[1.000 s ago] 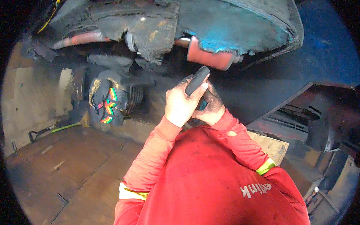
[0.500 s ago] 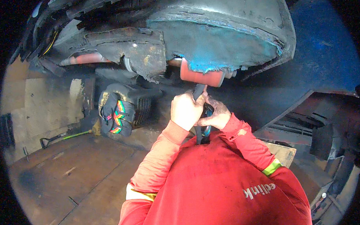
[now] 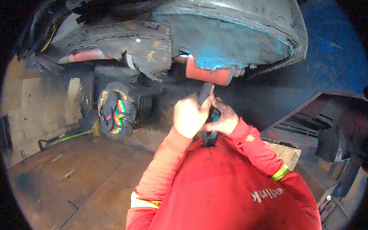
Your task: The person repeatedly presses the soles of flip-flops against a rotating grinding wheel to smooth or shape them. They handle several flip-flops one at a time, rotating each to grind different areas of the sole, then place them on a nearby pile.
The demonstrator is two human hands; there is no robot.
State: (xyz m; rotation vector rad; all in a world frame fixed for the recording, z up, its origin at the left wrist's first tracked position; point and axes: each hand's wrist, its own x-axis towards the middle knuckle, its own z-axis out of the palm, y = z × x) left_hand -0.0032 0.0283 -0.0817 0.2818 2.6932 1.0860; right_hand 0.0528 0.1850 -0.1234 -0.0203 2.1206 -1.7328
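Both my hands hold one dark, flat, sole-like piece [image 3: 204, 92] with a blue-edged loop [image 3: 214, 116] at its lower part. My left hand [image 3: 189, 116] is closed around its left side, thumb toward the middle. From the right, my right hand [image 3: 225, 119] grips it with bent fingers. The piece's far end reaches the lower edge of a red roller [image 3: 209, 72]; whether they touch I cannot tell. The roller sits under a dusty grey hood with a frayed blue-dusted cloth flap [image 3: 231, 41].
A second red roller [image 3: 86, 56] shows under the hood at left. Below it sits a dark bundle with multicoloured zigzag straps [image 3: 119, 116]. A green-handled tool [image 3: 76, 135] lies by the wall. At right stand a wooden board [image 3: 284, 155] and a dark blue panel [image 3: 336, 47].
The dark piece stands straighter, with more of its far end showing above my left hand. Both hands keep their grip, and the whole view has shifted slightly.
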